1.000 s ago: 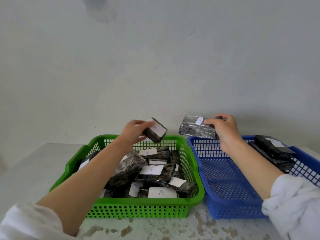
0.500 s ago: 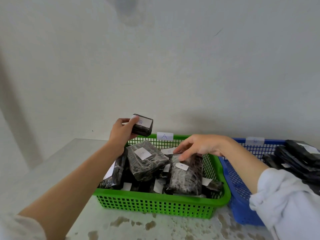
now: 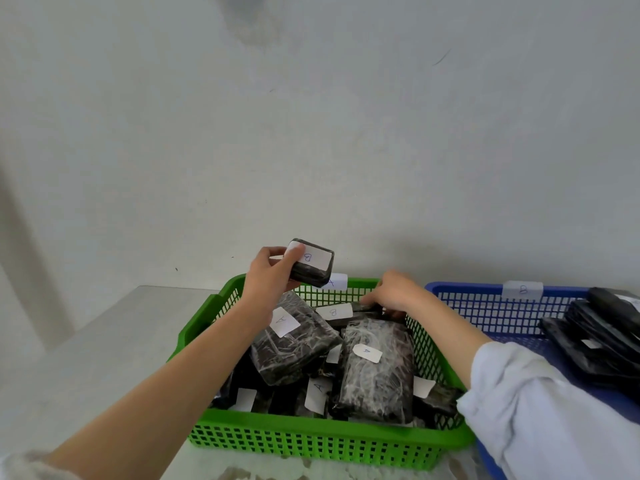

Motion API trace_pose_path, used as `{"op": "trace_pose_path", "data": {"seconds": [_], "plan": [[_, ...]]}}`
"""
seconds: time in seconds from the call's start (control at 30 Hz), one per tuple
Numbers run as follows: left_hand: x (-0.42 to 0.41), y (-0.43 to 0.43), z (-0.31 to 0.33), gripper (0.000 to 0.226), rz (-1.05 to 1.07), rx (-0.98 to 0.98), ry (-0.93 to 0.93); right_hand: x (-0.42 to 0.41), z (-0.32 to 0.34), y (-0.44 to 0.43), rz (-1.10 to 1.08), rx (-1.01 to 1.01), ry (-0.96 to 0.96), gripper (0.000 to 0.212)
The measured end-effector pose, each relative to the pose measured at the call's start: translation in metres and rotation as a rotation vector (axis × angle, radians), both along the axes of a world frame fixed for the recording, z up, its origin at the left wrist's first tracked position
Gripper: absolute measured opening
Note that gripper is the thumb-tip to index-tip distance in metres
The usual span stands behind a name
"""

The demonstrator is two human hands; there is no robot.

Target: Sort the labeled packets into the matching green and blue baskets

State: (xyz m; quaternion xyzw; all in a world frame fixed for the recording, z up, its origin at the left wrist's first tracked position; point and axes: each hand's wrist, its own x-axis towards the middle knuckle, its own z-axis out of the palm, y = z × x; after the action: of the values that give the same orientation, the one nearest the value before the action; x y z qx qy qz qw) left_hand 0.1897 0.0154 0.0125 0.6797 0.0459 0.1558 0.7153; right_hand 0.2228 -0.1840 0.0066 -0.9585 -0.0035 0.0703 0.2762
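A packets (image 3: 377, 379) fill the green basket (image 3: 311, 426) nearest me, at its far end my right hand (image 3: 393, 292) covers a flat B packet (image 3: 335, 311), grip impossible to tell, and above the far rim my left hand (image 3: 272, 277) clamps a small B packet (image 3: 313, 264), long axis sideways, label towards me.

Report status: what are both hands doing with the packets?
Left hand holds small B packet above green basket. Right hand on another B packet inside, grip unclear. Blue basket beyond right arm.

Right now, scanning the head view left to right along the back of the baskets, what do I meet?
Left hand → B-labeled packet → right hand → blue basket's B tag → stacked black packets.
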Motion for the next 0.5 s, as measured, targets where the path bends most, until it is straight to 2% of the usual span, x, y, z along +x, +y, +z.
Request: {"op": "trace_pose_path", "data": {"seconds": [0.03, 0.1, 0.2, 0.3, 0.5], "plan": [[0.0, -0.001, -0.001, 0.033, 0.004, -0.007, 0.0, 0.0, 0.0, -0.001, -0.02, 0.131, 0.019, 0.027], [0.0, -0.002, -0.002, 0.032, 0.016, -0.02, 0.004, -0.002, 0.002, -0.003, -0.063, 0.382, 0.077, 0.032], [-0.002, -0.003, -0.004, 0.031, 0.035, -0.037, 0.003, -0.003, 0.001, -0.003, -0.117, 0.579, 0.117, 0.041], [-0.005, -0.004, -0.007, 0.03, 0.06, -0.048, -0.001, -0.002, -0.001, -0.001, -0.129, 0.676, 0.124, 0.044], [-0.017, -0.009, -0.008, 0.027, 0.126, -0.091, -0.027, -0.011, 0.001, 0.002, -0.06, 0.713, 0.156, 0.039]]}}
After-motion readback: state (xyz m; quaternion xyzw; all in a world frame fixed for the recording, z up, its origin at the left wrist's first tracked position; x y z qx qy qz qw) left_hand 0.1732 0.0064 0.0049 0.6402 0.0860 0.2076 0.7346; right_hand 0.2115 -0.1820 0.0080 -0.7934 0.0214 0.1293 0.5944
